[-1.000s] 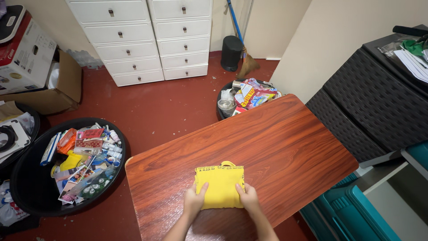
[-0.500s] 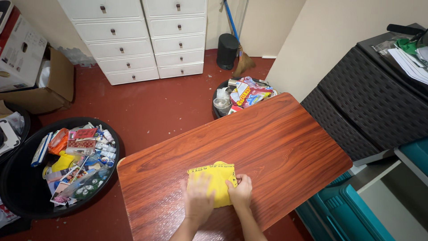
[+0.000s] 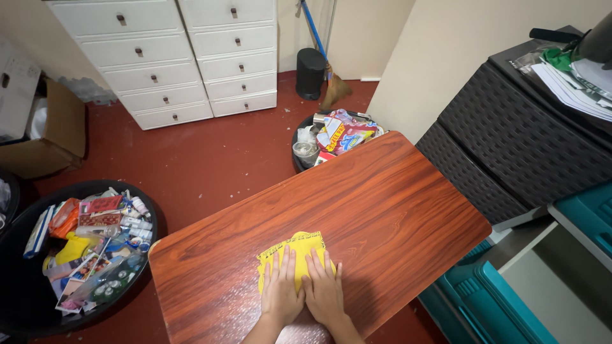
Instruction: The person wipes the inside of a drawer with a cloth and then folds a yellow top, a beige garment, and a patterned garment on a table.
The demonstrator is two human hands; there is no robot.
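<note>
The yellow cloth (image 3: 294, 253), folded small, lies on the near part of the wooden table (image 3: 382, 210), close to the edge where we stand. We have both hands flat on top of it. Our left hand (image 3: 280, 290) lies palm down with its fingers straight and loose, covering the left half of the cloth. Our right hand (image 3: 324, 290) lies just beside it, thumbs almost touching, fingers stretched out too and pressing the right half. Neither hand grips anything; the fingers are spread, not curled. A strip of dark print runs along the far edge of the cloth, though it is too small to make out.

On the red floor to our left sits a round black tub (image 3: 25, 312) full of small bottles, packets and cards. Beyond the far end of the table is a second dark bin (image 3: 299, 162) stuffed with bright wrappers and what looks like a clear cup. A white chest of drawers (image 3: 172, 57) stands against the back wall, with a black can (image 3: 310, 73) and a broom (image 3: 328, 79) next to it. A cardboard box (image 3: 51, 127) sits at the far left. To our right stands a dark woven cabinet (image 3: 510, 140) with papers (image 3: 574, 79) on top, and a teal box (image 3: 491, 306) lies below the table's right edge.
</note>
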